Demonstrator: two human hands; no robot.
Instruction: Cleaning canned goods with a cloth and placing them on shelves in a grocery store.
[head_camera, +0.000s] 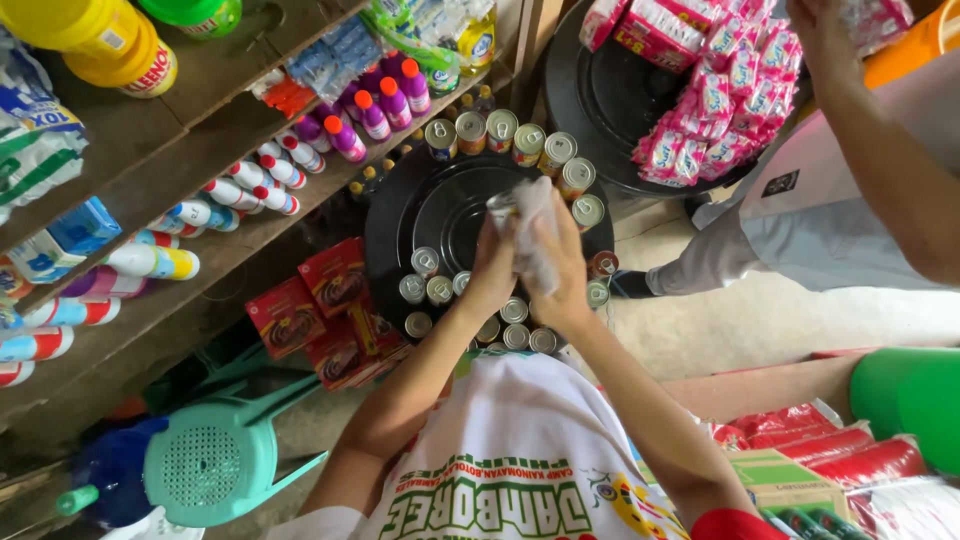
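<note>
Black round tray (440, 200) carries cans ringed along its rim, leaving its centre bare; wooden shelves (200, 110) of bottles crowd its left, and another person's arm (880, 150) reaches in on the right. Left hand (492, 268) and right hand (562, 262) are closed together around a can (503, 206) wrapped in a whitish cloth (535, 235), held above the tray's right half.
</note>
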